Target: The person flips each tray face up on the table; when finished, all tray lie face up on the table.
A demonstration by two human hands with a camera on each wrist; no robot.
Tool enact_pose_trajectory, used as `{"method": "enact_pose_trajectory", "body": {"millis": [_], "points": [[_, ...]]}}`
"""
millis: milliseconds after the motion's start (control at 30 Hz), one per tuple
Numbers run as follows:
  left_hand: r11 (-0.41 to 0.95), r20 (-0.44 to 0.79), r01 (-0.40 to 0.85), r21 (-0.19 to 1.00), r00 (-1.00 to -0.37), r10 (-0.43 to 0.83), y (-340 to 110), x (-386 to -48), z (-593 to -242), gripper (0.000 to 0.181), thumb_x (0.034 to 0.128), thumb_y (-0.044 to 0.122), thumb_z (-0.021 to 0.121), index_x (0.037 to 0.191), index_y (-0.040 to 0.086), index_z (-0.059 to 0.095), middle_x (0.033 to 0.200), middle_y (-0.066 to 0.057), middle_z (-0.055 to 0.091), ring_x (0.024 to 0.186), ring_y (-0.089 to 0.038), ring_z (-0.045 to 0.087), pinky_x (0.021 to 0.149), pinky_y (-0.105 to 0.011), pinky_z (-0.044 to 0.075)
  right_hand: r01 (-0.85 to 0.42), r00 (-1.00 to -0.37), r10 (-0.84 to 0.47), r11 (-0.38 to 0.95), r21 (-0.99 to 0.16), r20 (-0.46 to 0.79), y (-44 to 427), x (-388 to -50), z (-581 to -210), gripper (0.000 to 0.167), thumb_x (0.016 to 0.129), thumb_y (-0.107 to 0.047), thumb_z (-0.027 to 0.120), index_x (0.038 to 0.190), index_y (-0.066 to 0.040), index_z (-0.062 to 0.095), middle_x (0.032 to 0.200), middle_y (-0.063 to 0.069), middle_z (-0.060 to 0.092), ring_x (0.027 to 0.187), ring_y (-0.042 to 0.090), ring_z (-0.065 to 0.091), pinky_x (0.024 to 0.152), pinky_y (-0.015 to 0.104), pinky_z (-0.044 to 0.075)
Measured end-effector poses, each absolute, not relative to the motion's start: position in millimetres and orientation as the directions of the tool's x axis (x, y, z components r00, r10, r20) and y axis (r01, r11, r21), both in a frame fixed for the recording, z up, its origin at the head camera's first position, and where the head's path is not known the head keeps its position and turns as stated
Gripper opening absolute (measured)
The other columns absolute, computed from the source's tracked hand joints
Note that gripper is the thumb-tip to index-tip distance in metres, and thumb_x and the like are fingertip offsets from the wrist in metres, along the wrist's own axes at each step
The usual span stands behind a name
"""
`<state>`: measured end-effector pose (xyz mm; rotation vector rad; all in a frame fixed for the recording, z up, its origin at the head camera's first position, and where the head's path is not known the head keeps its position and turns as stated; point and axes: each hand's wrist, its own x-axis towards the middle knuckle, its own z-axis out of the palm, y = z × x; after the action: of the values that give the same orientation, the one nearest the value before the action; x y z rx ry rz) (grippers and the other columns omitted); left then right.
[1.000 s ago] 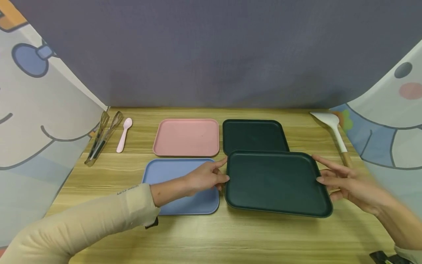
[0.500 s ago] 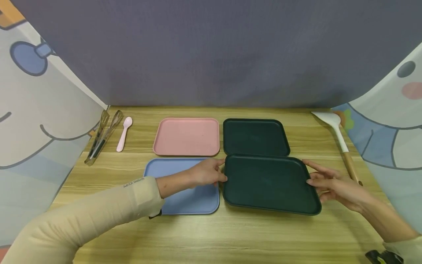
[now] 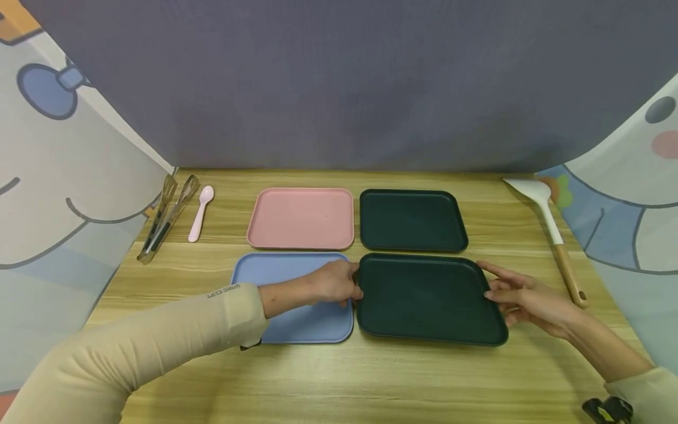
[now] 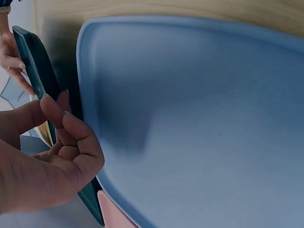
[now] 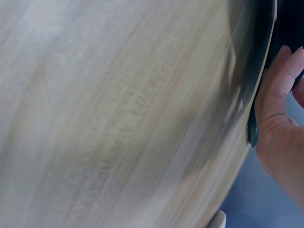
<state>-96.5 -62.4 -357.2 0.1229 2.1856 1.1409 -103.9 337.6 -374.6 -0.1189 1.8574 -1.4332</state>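
A dark green tray (image 3: 429, 300) lies between my two hands in the head view, front right of centre. My left hand (image 3: 335, 282) pinches its left edge, reaching across the blue tray (image 3: 296, 330). On the opposite edge, the right hand (image 3: 521, 299) grips with thumb on the rim and fingers along the side. In the left wrist view, the held tray (image 4: 35, 61) shows edge-on with a dark shadow below it, beside the blue tray. The right wrist view shows the fingers (image 5: 280, 85) at the tray's dark edge; much of that hand is cut off.
Behind are a pink tray (image 3: 301, 219) and a second dark green tray (image 3: 413, 221). Tongs (image 3: 168, 218) and a pink spoon (image 3: 200, 213) lie at the left. A white spatula with a wooden handle (image 3: 567, 271) lies at the right. A grey wall (image 3: 339, 82) closes the back.
The held dark green tray has moved left and slightly toward the front with both hands on it, uncovering the front edge of the tray behind. The right hand has travelled left.
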Motion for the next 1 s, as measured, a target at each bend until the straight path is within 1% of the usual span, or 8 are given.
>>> {"method": "enact_pose_trajectory", "body": {"millis": [133, 333, 500, 667, 800, 1000], "points": [[0.651, -0.498, -0.166, 0.741, -0.786, 0.366, -59.9, -97.0, -356.7, 0.075, 0.0887, 0.003, 0.070, 0.153, -0.006, 0.032, 0.073, -0.006, 0.074, 0.046, -0.013, 0.053, 0.050, -0.021, 0.041, 0.339, -0.702, -0.514, 0.367, -0.866, -0.493, 339.1, -105.7, -377.9, 0.078, 0.106, -0.017, 0.050, 0.162, -0.015, -0.005, 0.106, -0.001, 0.046, 0.066, 0.007, 0.043, 0.062, 0.029, 0.055], [0.719, -0.500, -0.108, 0.686, -0.788, 0.359, -57.0, -96.6, -358.7, 0.075, 0.0882, 0.006, 0.071, 0.152, -0.006, 0.034, 0.075, -0.004, 0.075, 0.047, -0.013, 0.058, 0.053, -0.021, 0.045, 0.326, -0.697, -0.519, 0.385, -0.863, -0.495, 339.2, -107.9, -381.8, 0.078, 0.106, -0.016, 0.050, 0.162, -0.012, -0.004, 0.106, -0.003, 0.047, 0.067, 0.007, 0.043, 0.062, 0.028, 0.054], [0.719, -0.497, -0.111, 0.686, -0.793, 0.352, -55.5, -96.5, -359.1, 0.075, 0.0878, 0.006, 0.071, 0.152, -0.007, 0.035, 0.074, -0.004, 0.075, 0.047, -0.013, 0.059, 0.051, -0.021, 0.044, 0.332, -0.695, -0.513, 0.393, -0.858, -0.504, 338.6, -108.7, -382.3, 0.080, 0.105, -0.017, 0.052, 0.162, -0.012, -0.003, 0.107, -0.001, 0.046, 0.069, 0.007, 0.045, 0.063, 0.029, 0.055], [0.728, -0.500, -0.110, 0.677, -0.794, 0.345, -55.4, -96.7, -358.7, 0.075, 0.0889, 0.008, 0.072, 0.152, -0.006, 0.035, 0.074, -0.003, 0.075, 0.049, -0.014, 0.061, 0.051, -0.021, 0.044, 0.341, -0.693, -0.507, 0.394, -0.853, -0.512, 336.9, -109.8, -381.8, 0.081, 0.104, -0.017, 0.054, 0.162, -0.010, -0.003, 0.107, -0.003, 0.047, 0.071, 0.008, 0.049, 0.064, 0.030, 0.056], [0.733, -0.505, -0.114, 0.671, -0.794, 0.338, -55.8, -96.6, -358.2, 0.075, 0.0892, 0.009, 0.073, 0.152, -0.004, 0.035, 0.073, -0.002, 0.075, 0.051, -0.015, 0.063, 0.051, -0.021, 0.043, 0.346, -0.694, -0.505, 0.391, -0.853, -0.513, 335.3, -110.9, -381.7, 0.082, 0.103, -0.017, 0.055, 0.162, -0.009, -0.002, 0.105, -0.002, 0.046, 0.071, 0.008, 0.047, 0.064, 0.031, 0.056], [0.730, -0.495, -0.110, 0.674, -0.801, 0.337, -56.1, -97.0, -358.2, 0.075, 0.0880, 0.008, 0.073, 0.152, -0.005, 0.036, 0.071, -0.003, 0.074, 0.047, -0.010, 0.060, 0.050, -0.021, 0.042, 0.316, -0.710, -0.496, 0.408, -0.856, -0.499, 333.7, -113.5, -383.4, 0.083, 0.103, -0.017, 0.057, 0.162, -0.007, -0.001, 0.103, 0.000, 0.045, 0.070, 0.008, 0.046, 0.062, 0.032, 0.057]]}}
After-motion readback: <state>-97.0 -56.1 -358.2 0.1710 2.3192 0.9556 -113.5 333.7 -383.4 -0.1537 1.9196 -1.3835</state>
